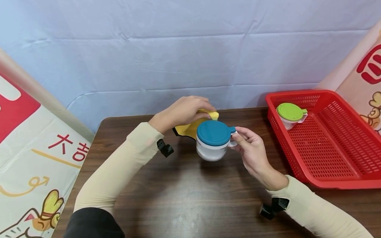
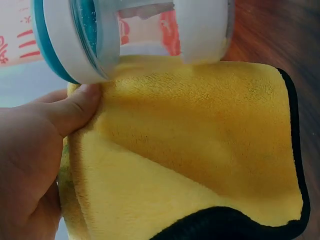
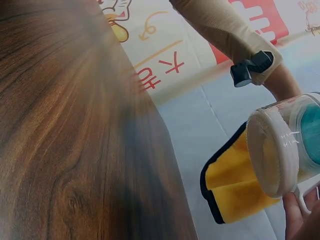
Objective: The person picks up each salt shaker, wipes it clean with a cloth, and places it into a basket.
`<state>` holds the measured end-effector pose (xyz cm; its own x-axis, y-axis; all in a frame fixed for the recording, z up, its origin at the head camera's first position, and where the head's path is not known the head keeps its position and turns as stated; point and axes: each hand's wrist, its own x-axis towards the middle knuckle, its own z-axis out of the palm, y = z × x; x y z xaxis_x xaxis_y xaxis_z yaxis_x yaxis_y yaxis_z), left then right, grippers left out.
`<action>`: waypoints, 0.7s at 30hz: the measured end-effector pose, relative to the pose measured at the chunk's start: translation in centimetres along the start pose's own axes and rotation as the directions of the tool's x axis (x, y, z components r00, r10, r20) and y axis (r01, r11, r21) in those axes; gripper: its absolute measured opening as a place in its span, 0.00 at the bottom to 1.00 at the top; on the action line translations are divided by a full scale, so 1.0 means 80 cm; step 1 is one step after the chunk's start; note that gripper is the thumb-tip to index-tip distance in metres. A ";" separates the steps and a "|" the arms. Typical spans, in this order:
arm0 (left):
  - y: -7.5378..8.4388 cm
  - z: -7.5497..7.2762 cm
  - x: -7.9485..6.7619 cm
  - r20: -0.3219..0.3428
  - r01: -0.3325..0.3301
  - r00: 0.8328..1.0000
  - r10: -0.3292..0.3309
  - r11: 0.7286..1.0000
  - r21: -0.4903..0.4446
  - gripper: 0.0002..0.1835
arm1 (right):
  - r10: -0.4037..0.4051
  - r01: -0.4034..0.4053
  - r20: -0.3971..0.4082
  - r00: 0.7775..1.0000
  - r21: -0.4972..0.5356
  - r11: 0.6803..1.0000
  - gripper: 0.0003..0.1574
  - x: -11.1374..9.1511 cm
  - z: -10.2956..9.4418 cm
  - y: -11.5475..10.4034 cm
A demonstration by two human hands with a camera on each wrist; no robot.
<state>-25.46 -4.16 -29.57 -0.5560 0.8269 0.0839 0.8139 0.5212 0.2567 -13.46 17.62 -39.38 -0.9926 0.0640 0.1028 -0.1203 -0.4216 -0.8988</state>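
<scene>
A clear jar with a blue lid [image 1: 213, 133] and a white handle is held above the table by my right hand [image 1: 253, 152], its thumb and fingers pinching the handle. In the right wrist view the jar's pale base [image 3: 264, 152] faces the camera. My left hand [image 1: 186, 111] grips a yellow cloth [image 2: 200, 135] with black edging, thumb on top near the lid rim. The cloth hangs down behind the jar and lies against its side in the left wrist view. Part of the left fingers is hidden behind the cloth.
A red plastic basket [image 1: 315, 185] stands on the right of the brown wooden table [image 1: 166, 198]. Inside its far left corner sits a smaller container with a green lid [image 1: 289, 111]. A pale blue cloth backdrop [image 1: 178, 59] rises behind the table's far edge.
</scene>
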 end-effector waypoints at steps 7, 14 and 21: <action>0.016 -0.003 0.017 0.004 -0.055 0.998 0.055 0.998 0.004 0.18 | 0.005 -0.005 0.007 1.000 -0.008 1.000 0.10 0.000 0.001 0.002; 0.031 -0.004 0.027 -0.005 -0.082 0.997 0.082 0.997 0.007 0.17 | 0.010 -0.010 0.003 1.000 -0.024 1.000 0.10 0.000 -0.001 0.002; 0.027 -0.003 0.029 -0.039 -0.017 0.999 0.018 1.000 0.013 0.18 | 0.008 -0.008 -0.001 1.000 -0.008 1.000 0.10 0.000 -0.002 0.001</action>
<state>-25.00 -1.19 -28.57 -0.5479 0.8270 0.1263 0.8254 0.5098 0.2424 -13.45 17.75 -39.57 -0.9936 0.0614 0.0950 -0.1119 -0.4149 -0.9030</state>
